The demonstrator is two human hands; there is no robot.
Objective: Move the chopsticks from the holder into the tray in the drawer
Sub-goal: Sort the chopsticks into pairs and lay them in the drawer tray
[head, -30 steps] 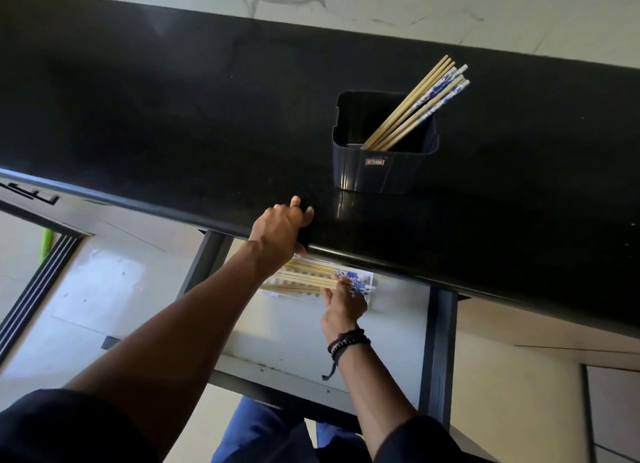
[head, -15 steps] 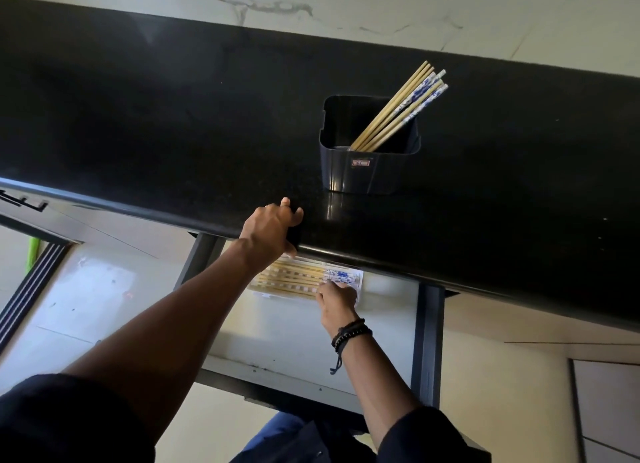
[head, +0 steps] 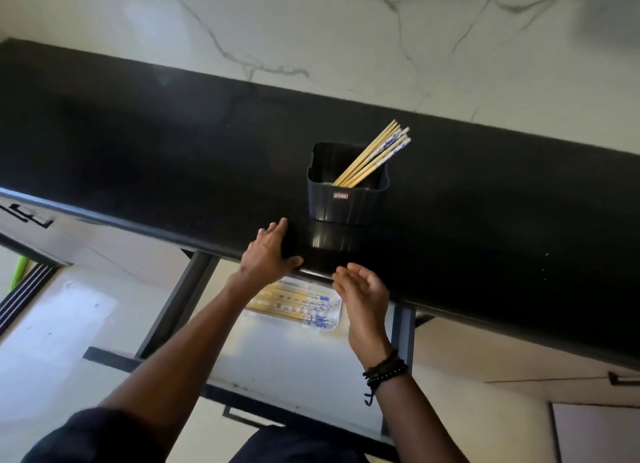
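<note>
Chopsticks (head: 375, 154) of pale wood with blue-and-white patterned tops lean in a bunch toward the far right corner of the dark plastic holder (head: 346, 204). The holder stands on the black countertop (head: 138, 144) just beyond both hands, a little right of the left one. The left hand (head: 268, 255) lies flat on the counter's front edge, fingers straight and pointing toward the holder, thumb spread along the rim; it grips nothing. The right hand (head: 363, 291) hovers just beside it on the right. Its palm is turned toward the left hand, its fingers are loosely parted and empty, and its fingertips are level with the counter edge. A dark beaded bracelet (head: 384, 371) circles that wrist. Below and between the two hands the drawer (head: 294, 362) is pulled out, and at its back, partly under the counter, sits a pale tray (head: 335, 319). More chopsticks (head: 294, 303) of the same kind lie flat in it, side by side, patterned ends toward the right hand. A white veined marble wall (head: 311, 30) rises behind the counter, well beyond the hands.
</note>
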